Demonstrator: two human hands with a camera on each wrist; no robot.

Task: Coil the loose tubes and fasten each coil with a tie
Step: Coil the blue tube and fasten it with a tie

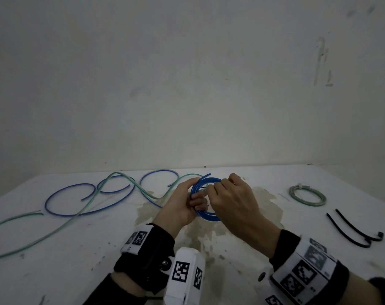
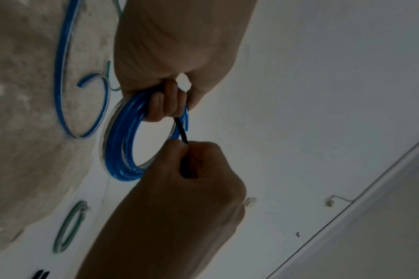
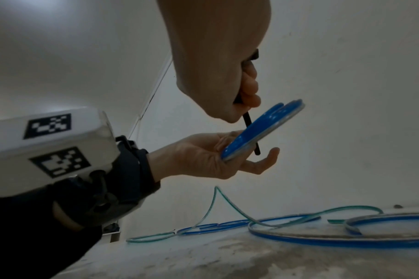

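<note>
A blue tube coil (image 1: 206,183) (image 2: 122,139) (image 3: 258,132) is held above the white table (image 1: 77,249). My left hand (image 1: 187,199) (image 2: 165,102) (image 3: 215,156) grips the coil's left side, fingers curled through the ring. My right hand (image 1: 229,194) (image 2: 186,169) (image 3: 234,94) pinches a black tie (image 2: 181,130) (image 3: 247,120) that passes through the coil. Loose blue tubes (image 1: 77,194) (image 3: 299,239) and green tubes (image 1: 44,230) (image 3: 227,203) lie tangled on the left of the table.
A tied green coil (image 1: 307,195) (image 2: 68,228) lies on the right. Two spare black ties (image 1: 352,230) lie near the right edge. A brown stain (image 1: 204,234) marks the table under my hands. The wall (image 1: 187,84) stands close behind.
</note>
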